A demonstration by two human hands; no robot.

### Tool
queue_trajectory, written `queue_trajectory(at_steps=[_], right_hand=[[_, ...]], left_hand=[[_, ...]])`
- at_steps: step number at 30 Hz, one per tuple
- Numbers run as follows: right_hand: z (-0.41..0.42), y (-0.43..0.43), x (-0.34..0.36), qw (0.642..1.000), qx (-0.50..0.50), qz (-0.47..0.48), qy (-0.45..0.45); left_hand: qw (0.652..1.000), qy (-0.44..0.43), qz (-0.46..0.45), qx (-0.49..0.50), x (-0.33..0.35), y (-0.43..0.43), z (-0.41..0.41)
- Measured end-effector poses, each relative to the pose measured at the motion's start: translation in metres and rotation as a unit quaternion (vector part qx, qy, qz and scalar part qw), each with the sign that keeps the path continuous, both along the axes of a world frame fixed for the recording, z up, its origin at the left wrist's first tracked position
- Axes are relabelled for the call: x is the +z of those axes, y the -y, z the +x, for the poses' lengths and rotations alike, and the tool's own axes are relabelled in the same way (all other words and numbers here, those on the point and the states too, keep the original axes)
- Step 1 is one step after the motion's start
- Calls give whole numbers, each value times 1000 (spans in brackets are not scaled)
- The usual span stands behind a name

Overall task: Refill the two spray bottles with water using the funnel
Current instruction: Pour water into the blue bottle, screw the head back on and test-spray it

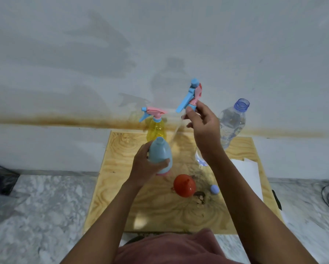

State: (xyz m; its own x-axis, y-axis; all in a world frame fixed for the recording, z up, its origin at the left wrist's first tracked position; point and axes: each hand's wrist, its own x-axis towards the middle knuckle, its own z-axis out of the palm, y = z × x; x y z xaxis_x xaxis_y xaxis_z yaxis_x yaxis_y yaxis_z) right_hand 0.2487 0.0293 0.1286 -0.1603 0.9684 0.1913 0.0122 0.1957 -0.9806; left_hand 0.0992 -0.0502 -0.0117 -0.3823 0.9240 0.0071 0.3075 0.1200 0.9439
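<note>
Opening the first spray bottle. My left hand (146,164) wraps around the body of the blue spray bottle (160,151), holding it upright over the wooden worktop (160,210); its neck is open. My right hand (203,126) pinches the trigger head (193,94) by its collar and holds it above and to the right of that neck, with the thin dip tube (176,132) slanting down toward the bottle. Whether the tube's tip is out of the neck cannot be told.

The yellow spray bottle (156,128) stands just behind the blue one, its own trigger head on. The red funnel (184,185) lies on the worktop between my forearms, apparently mouth down, untouched. The water bottle (232,124) stands uncapped at the far right, part full, and a small blue cap (214,189) lies near the funnel.

As I judge it, this is the uncapping step and no water has gone in. The next move calls for laying the trigger head aside without dragging its wet tube across the worktop, then freeing my right hand to seat the funnel's spout in the blue bottle's neck while my left steadies it.
</note>
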Motion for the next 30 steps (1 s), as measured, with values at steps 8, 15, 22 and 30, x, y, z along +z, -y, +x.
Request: queue_trajectory(at_steps=[8,15,22,30], right_hand=[[-31,0,35,996,-19,32,-82],[-52,12,25,998,14,49,-41],[-66,22,-7,991,115,1,67],[-76,30,-17,988,118,2,98]], left_hand=[[998,58,19,-13,47,4,-22],[998,59,27,-13,61,15,-35],[997,65,33,-4,73,21,-39],[996,81,36,9,75,25,-44]])
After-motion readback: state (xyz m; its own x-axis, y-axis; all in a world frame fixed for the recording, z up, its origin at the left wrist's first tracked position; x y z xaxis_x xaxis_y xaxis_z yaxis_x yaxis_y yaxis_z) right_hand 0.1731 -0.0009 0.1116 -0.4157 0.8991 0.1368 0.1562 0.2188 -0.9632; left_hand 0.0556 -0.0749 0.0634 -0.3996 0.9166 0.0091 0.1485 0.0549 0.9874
